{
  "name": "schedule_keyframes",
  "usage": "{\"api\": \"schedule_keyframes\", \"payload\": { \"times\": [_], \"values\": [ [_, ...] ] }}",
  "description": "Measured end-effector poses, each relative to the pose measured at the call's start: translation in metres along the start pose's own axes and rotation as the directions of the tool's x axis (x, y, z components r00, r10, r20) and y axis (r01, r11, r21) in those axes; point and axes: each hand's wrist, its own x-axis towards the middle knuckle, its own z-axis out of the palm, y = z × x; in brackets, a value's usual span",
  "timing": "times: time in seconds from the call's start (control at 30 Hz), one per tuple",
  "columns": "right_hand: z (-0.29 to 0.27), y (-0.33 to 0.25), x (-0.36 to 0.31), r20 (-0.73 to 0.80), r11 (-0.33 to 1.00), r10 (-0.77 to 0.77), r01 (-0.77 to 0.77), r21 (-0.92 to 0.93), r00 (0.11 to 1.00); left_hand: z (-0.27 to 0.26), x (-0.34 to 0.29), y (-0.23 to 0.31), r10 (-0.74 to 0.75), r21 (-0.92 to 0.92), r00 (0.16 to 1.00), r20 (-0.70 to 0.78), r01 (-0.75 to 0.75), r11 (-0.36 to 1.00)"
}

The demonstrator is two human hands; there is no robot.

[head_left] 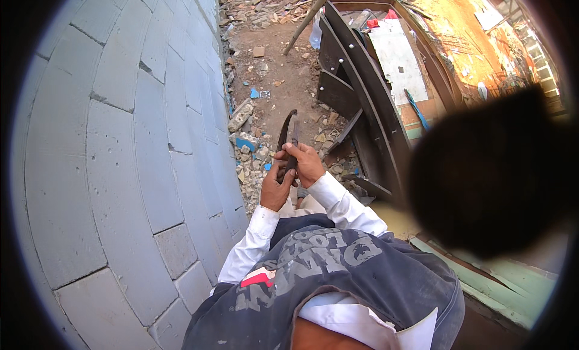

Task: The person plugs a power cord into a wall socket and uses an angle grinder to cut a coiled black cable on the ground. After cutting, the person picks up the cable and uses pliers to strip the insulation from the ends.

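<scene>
Gripped by both bare hands, a curved dark tool point(284, 135) is being held up in front of the body, near the middle of the view. Its lower, handle-like part is being enclosed by the fingers of the left hand point(275, 191), with the thumb being laid along it. Higher up, the same tool is being pinched by the thumb and fingers of the right hand point(308, 164). Beside the curved part, a thin straight piece point(295, 130) is being pointed upward; whether it is being joined to the tool cannot be told, since the junction is being hidden by the fingers.

Both wrists are being covered by white sleeves point(348, 203), and the torso by a dark vest point(386, 283) with pale lettering and a red and white patch. Beyond the hands, bare brown ground point(271, 66) is being littered with rubble point(242, 116) and blue fragments point(245, 144). To the left, the strip of ground is being bounded by a wall of grey blocks point(114, 151). To the right, it is being lined by dark panels point(368, 91) dotted with white, next to which a pale board point(391, 57) and a blue strap point(416, 109) are being shown. Near the top, a pole point(307, 21) is being slanted over the ground. At far right, part of the view is being blocked by a blurred dark shape point(482, 175).
</scene>
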Motion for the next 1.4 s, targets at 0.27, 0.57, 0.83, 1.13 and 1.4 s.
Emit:
{"api": "schedule_keyframes", "payload": {
  "times": [0.27,0.57,0.83,1.13,1.4],
  "values": [
    [0.054,-0.081,0.092,0.02,0.989,-0.024,0.027,-0.148,1.0,0.001,0.08,-0.023,0.072,0.111,0.99,0.123,-0.086,0.99],
    [0.099,-0.212,0.226,-0.023,0.974,-0.17,0.165,-0.155,0.985,-0.038,0.297,0.035,0.34,0.121,0.858,0.384,-0.412,0.903],
    [0.148,-0.305,0.342,-0.116,0.815,-0.54,0.484,-0.318,0.834,-0.049,0.443,0.09,0.358,0.275,0.885,0.299,-0.439,0.855],
    [0.143,-0.416,0.535,-0.1,0.397,-0.892,0.66,-0.638,0.44,-0.034,0.662,0.116,0.397,0.355,0.903,0.162,-0.429,0.831],
    [0.145,-0.516,0.682,-0.091,0.247,-0.958,0.621,-0.744,0.272,-0.025,0.84,0.146,0.37,0.384,0.91,0.188,-0.415,0.825]
  ]
}}
